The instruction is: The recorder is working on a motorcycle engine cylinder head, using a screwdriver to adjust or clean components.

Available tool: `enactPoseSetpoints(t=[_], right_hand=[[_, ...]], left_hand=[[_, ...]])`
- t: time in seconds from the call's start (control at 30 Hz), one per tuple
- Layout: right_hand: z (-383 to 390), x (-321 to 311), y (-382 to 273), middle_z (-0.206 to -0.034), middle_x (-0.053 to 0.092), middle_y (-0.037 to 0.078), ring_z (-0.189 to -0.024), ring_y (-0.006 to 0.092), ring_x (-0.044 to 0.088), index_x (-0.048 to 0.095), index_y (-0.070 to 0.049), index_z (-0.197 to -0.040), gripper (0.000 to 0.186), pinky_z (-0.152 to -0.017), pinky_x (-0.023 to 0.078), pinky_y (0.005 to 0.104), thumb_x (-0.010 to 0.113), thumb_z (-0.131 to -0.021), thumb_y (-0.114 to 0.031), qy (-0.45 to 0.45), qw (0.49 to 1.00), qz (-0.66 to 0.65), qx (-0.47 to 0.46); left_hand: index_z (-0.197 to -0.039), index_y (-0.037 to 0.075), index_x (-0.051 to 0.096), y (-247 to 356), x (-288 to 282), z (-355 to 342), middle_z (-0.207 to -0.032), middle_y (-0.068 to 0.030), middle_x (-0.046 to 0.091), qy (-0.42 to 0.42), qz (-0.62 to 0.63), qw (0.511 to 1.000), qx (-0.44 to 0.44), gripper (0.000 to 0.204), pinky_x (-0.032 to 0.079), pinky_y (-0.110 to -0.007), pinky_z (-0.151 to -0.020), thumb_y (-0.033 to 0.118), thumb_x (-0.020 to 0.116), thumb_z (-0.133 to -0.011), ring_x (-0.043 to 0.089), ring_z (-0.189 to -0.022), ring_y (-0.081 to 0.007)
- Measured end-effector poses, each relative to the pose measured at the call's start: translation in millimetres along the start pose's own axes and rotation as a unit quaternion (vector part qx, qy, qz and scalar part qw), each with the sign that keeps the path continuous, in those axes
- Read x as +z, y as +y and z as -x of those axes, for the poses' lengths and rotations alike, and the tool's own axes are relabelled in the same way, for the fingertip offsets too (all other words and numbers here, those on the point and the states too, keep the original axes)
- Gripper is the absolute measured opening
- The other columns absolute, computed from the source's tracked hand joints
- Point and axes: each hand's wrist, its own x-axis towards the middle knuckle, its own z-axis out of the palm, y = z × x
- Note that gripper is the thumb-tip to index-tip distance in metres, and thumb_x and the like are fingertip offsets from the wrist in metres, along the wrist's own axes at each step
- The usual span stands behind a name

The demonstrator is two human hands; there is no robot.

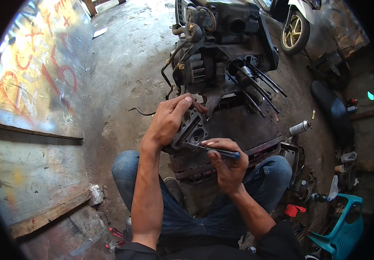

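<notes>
My left hand is wrapped round the upper left side of a grey metal engine cylinder head, held tilted between my knees. My right hand grips a thin tool with a dark handle and blue end, which looks like a screwdriver. The tool's tip reaches the lower right face of the cylinder head, beside a round opening. Just beyond my hands stands a dirty engine, with several long studs sticking out round its open cylinder. My left fingertips are partly hidden behind the cylinder head.
The engine rests on a dark, low stand. To the right are a spray can, a black motorcycle seat, a red object and a teal plastic chair. Red-handled tools lie at lower left. Painted panels stand left.
</notes>
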Motion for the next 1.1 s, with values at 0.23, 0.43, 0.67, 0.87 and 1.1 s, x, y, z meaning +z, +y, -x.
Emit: enactPoseSetpoints(t=[0.23,0.43,0.67,0.87,1.1], right_hand=[[0,3,-4,-0.11,0.081,0.017,-0.099,0.0284,0.081,0.075,0.0,-0.111,0.023,-0.086,0.064,0.0382,0.087,-0.092,-0.001,-0.036,0.994,0.097,-0.046],[6,12,-7,-0.104,0.081,0.014,-0.094,0.0288,0.08,0.074,-0.002,-0.11,0.024,-0.081,0.065,0.0388,0.089,-0.092,-0.004,-0.088,0.982,0.137,-0.096],[-1,4,-8,-0.106,0.081,0.013,-0.094,0.0296,0.08,0.073,-0.003,-0.114,0.026,-0.083,0.064,0.0389,0.088,-0.092,-0.006,-0.042,0.988,0.111,-0.1],[-3,0,-11,-0.115,0.079,0.01,-0.102,0.0268,0.077,0.071,-0.005,-0.118,0.037,-0.09,0.059,0.0407,0.089,-0.087,-0.005,-0.108,0.982,0.109,-0.113],[-1,-2,-9,-0.116,0.082,0.008,-0.1,0.0262,0.078,0.072,-0.008,-0.117,0.033,-0.091,0.059,0.0418,0.088,-0.088,-0.007,-0.149,0.973,0.131,-0.117]], left_hand=[[-0.111,-0.003,0.08,1,0,-3,-0.109,-0.0145,0.083,-0.015,-0.018,0.999,0.031,0.047,0.057,-0.033,-0.09,0.028,0.044,-0.116,0.074,-0.098,-0.0172],[-0.107,-0.006,0.076,-3,-3,-2,-0.113,-0.0159,0.083,-0.029,0.022,0.998,0.047,0.049,0.057,-0.033,-0.093,0.03,0.045,-0.116,0.074,-0.102,-0.0188],[-0.105,-0.007,0.076,2,-3,0,-0.116,-0.0195,0.082,-0.041,-0.035,0.995,0.085,0.049,0.048,-0.043,-0.116,0.031,0.047,-0.113,0.066,-0.132,-0.0306],[-0.103,-0.007,0.076,5,-2,4,-0.114,-0.0207,0.083,-0.045,-0.04,0.995,0.083,0.049,0.046,-0.045,-0.12,0.032,0.049,-0.111,0.064,-0.139,-0.0333],[-0.104,-0.007,0.077,7,2,4,-0.112,-0.0201,0.083,-0.047,-0.07,0.992,0.094,0.047,0.049,-0.046,-0.117,0.032,0.051,-0.109,0.064,-0.139,-0.0339]])
